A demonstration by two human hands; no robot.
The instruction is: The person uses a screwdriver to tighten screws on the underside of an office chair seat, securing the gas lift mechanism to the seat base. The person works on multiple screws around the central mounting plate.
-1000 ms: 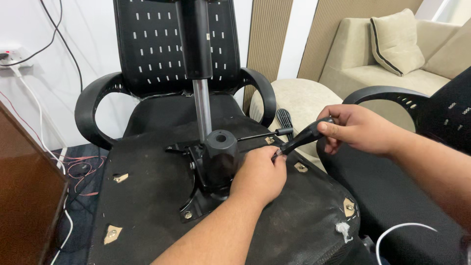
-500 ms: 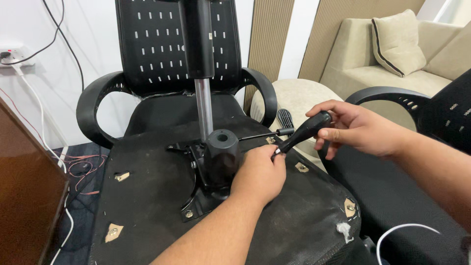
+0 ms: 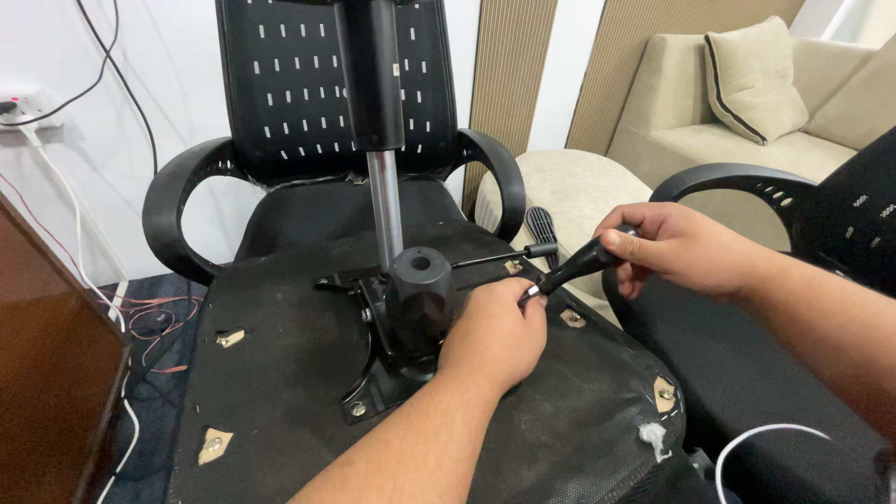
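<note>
Fingers of right hand [image 3: 677, 247] wrapped around screwdriver [image 3: 574, 268]; left hand [image 3: 495, 331] pinching its tip beside bracket [image 3: 401, 327]. Risk: tip slipping, jabbing fingers.

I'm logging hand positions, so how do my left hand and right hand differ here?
The left hand lies palm down on the upturned chair seat beside the black metal mechanism; the right hand is raised above it. The left hand's fingertips pinch at the tool's tip; the right hand wraps the screwdriver handle. Both touch the same tool.
</note>
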